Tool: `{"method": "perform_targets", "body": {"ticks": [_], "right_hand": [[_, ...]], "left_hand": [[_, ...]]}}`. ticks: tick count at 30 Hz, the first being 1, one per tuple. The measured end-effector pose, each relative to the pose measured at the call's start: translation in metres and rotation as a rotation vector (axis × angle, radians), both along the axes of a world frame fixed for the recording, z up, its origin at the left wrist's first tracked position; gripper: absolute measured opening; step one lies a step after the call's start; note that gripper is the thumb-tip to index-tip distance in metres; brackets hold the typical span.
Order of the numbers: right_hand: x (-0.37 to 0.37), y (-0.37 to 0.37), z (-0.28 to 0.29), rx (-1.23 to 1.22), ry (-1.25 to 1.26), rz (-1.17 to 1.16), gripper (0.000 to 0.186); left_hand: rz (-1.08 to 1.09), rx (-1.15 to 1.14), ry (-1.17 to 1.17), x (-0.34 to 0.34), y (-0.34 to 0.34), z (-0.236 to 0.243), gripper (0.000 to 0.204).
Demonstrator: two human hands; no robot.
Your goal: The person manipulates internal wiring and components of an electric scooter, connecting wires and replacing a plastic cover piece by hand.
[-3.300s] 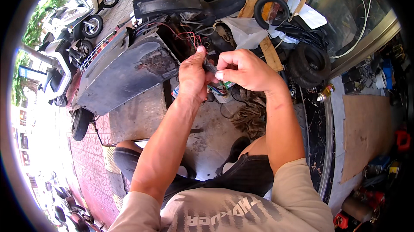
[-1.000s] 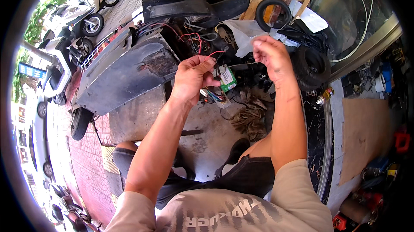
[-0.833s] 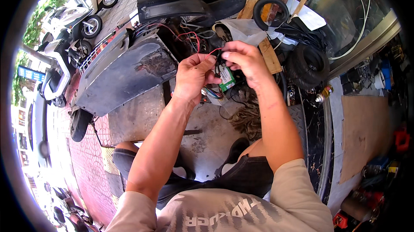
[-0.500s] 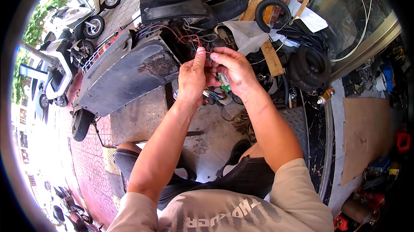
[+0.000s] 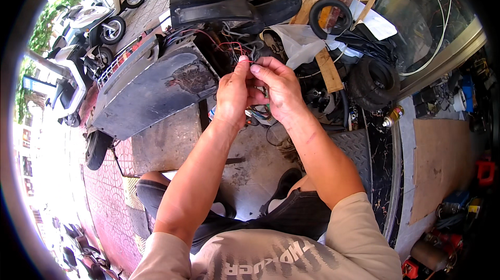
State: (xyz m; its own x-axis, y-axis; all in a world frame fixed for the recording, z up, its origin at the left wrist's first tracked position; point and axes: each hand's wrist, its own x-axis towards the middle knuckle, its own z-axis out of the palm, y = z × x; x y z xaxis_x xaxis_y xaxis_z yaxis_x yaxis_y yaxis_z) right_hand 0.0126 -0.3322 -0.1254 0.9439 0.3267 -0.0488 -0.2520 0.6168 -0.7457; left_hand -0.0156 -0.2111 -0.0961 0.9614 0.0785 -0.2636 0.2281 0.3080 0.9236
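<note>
My left hand (image 5: 232, 95) pinches a thin red wire (image 5: 237, 44) between thumb and fingers. My right hand (image 5: 281, 90) is closed at the same spot, its thumb and forefinger pinching close beside the left thumb; the wire's end between the fingertips is mostly hidden. The wire comes out of the open rear of a scooter with a scuffed dark body panel (image 5: 140, 90), which lies tipped on its side ahead of me. Below my hands hangs a bundle of coloured wires (image 5: 260, 115), partly covered by my fingers.
Beyond the scooter body is its rear wheel (image 5: 276, 6). To the right lie a wooden strip (image 5: 328, 70), stacked tyres (image 5: 372, 82) and a spray can (image 5: 393, 116). A cardboard sheet (image 5: 440, 170) covers floor farther right. Parked scooters (image 5: 73, 77) stand at left.
My right hand has moved slightly left, so its fingertips are now nearer the left thumb. The small green piece that showed under my right palm is now mostly hidden.
</note>
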Motion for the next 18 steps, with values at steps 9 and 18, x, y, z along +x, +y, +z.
{"method": "perform_targets", "body": {"ticks": [9, 18], "right_hand": [[0.019, -0.019, -0.006, -0.419, -0.618, 0.064, 0.029], [0.015, -0.028, 0.010, -0.687, -0.793, -0.292, 0.015]], "left_hand": [[-0.055, -0.070, 0.030, 0.000, 0.006, 0.001, 0.048], [-0.069, -0.186, 0.117, 0.006, 0.018, -0.006, 0.051]]}}
